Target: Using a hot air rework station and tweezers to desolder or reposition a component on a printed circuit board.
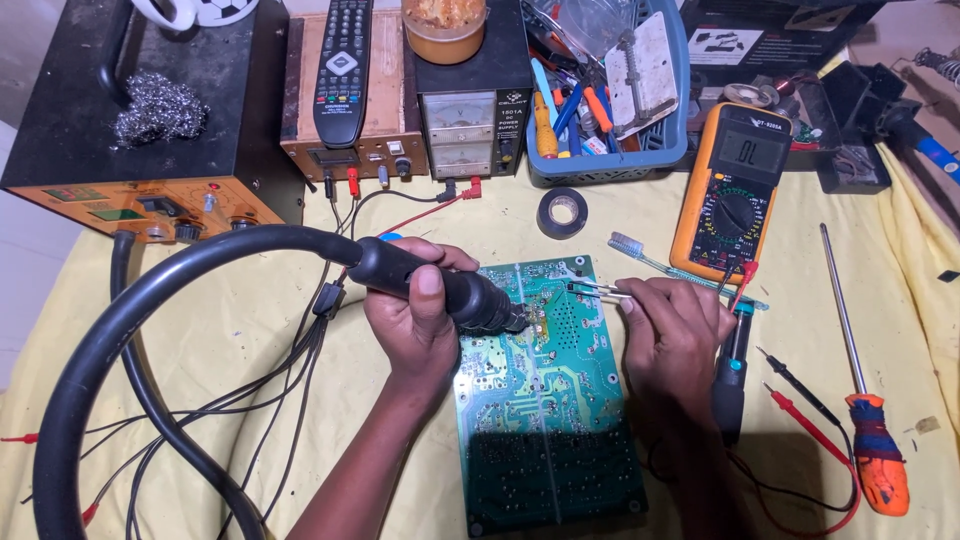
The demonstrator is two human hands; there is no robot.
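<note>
Fingers of my left hand (415,320) wrap the hot-air wand (440,285), its long axis running left to right, nozzle aimed right at the circuit board (545,400). My right hand (675,335) pinches tweezers (598,290) pointing left. Yellow cloth (250,400) covers the cluttered bench.

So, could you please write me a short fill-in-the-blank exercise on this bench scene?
1. The left hand holds a black hot-air ____ with a thick hose.
2. The right hand holds ____ over the green board.
3. The multimeter has an ____ casing.
4. The tape roll lies on a ____ cloth.

Missing: handpiece; tweezers; orange; yellow
</note>
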